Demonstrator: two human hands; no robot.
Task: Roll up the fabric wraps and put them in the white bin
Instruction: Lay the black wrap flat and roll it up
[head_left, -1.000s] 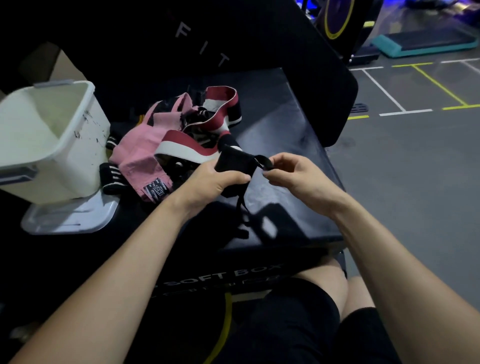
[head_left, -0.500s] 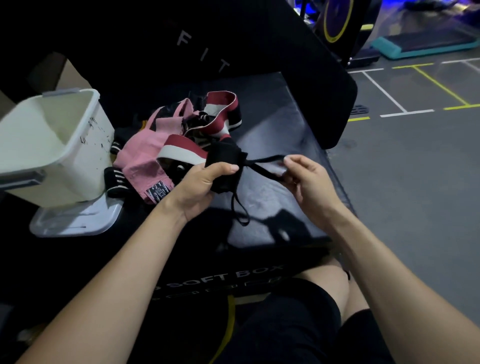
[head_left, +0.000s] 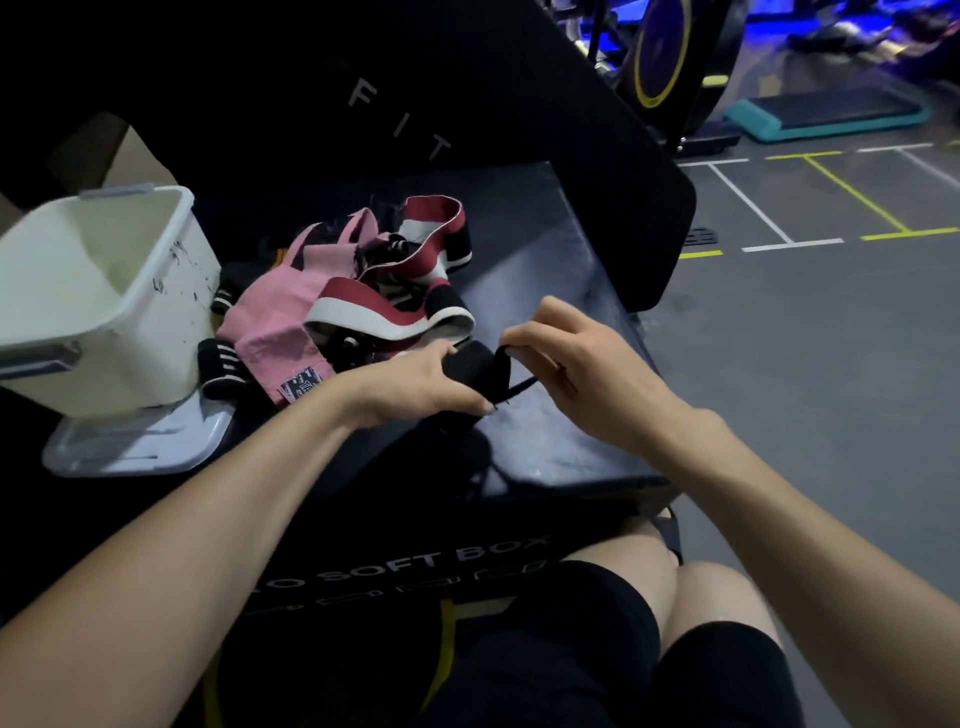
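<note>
Gym floor with painted lines beyond; black soft plyo box (head_left: 545, 291) as the work surface, taken as landmark throughout.

Over the near half of that box: left hand (head_left: 415, 384) clenched round a half-rolled black fabric wrap (head_left: 470, 366), thumb pressed along the roll. Just to its right, right hand (head_left: 582, 364) pinching the wrap's thin black string (head_left: 514, 389) between thumb and fingertips, string drawn taut off the roll. Loose tail of the wrap hanging dark over the box's front edge, hard to trace in shadow.

Handling, as a judgement: light, soft, limp cloth, likely to spring open if the clench loosens; best held across the roll's body, with the string kept in tension while wound round it.

Further back on the box: heap of unrolled wraps, pink fabric wrap (head_left: 280, 312) touching a red, white and black striped wrap (head_left: 395, 312), black ones with white stripes beneath.

At the box's left side: white bin (head_left: 104, 291), open top, standing on a clear plastic lid (head_left: 135, 447), just beside the heap.

Room to move: short, unobstructed path leftward from the roll to the bin, passing over the heap; bare box top to the right; front edge close under the hands, right edge near the right wrist; upright black pad (head_left: 467, 78) closing off the back.
</note>
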